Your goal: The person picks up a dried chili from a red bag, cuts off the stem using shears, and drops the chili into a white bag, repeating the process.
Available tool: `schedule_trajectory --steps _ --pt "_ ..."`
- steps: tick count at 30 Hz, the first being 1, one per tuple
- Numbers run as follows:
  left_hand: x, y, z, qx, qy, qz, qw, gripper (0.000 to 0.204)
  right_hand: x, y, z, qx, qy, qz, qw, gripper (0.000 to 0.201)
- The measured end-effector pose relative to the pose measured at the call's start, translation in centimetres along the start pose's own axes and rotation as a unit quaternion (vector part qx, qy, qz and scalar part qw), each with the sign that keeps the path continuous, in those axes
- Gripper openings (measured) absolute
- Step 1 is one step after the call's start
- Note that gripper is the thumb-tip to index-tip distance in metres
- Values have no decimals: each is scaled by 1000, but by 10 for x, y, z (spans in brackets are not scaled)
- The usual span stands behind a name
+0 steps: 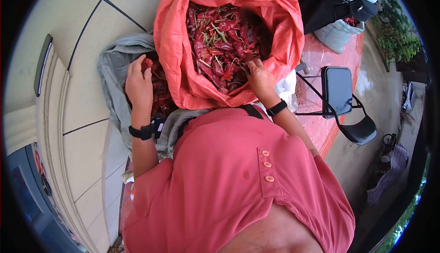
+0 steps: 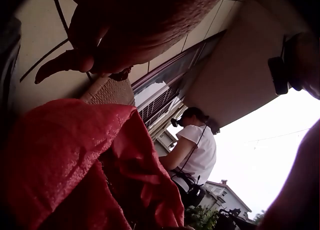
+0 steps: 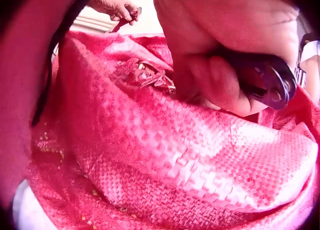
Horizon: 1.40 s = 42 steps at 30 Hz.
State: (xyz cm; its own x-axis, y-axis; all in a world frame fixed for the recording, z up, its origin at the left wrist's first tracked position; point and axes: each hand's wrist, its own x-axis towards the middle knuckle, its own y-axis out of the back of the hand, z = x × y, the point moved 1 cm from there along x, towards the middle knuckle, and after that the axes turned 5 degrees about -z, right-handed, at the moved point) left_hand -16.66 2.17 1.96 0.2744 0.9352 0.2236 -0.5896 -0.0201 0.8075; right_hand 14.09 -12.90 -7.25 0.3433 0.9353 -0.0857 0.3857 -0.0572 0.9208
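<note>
The left hand [image 1: 139, 88] pinches a dried red chili [image 1: 147, 63] above the grey sack [image 1: 110, 65], left of the red sack [image 1: 167, 46]. In the right wrist view the left hand [image 3: 109, 4] shows behind the sack, the chili [image 3: 121, 24] hanging from its fingers. Fingers of the right hand [image 1: 262, 81] curl round a small dark tool [image 3: 267, 82] at the near right of the red sack's mouth; its exact kind is unclear. Dried chilies with stems [image 1: 222, 46] fill the red sack. The left wrist view shows the left hand [image 2: 135, 30] in shadow.
More chilies lie in the grey sack. At the right stand a black folding chair [image 1: 337, 90] and a pale sack [image 1: 337, 35] on red flooring [image 1: 321, 56]. A person in a white shirt [image 2: 202, 147] is across from the red sack, beside a black bag [image 1: 311, 5].
</note>
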Motion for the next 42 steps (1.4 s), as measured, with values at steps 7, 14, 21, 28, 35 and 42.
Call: schedule_trajectory --steps 7,14,21,28,35,42 --pt "-12 -17 23 -61 -36 -16 997 27 7 -9 8 5 -18 15 1000 26" --pt "-24 -53 75 -226 -76 -146 960 18 8 9 11 328 9 90 940 19" --pt "-14 -97 112 -320 -82 -319 888 47 -4 57 -26 690 -80 -151 704 19" --pt "-11 -94 126 -518 -50 -358 775 39 -15 78 -42 703 -69 -134 695 23" --pt "-17 -86 139 -351 -102 -315 876 40 -9 87 -56 617 36 -37 786 19" --pt "-17 -101 129 -295 -163 -292 895 27 -7 84 -58 321 190 136 918 17"
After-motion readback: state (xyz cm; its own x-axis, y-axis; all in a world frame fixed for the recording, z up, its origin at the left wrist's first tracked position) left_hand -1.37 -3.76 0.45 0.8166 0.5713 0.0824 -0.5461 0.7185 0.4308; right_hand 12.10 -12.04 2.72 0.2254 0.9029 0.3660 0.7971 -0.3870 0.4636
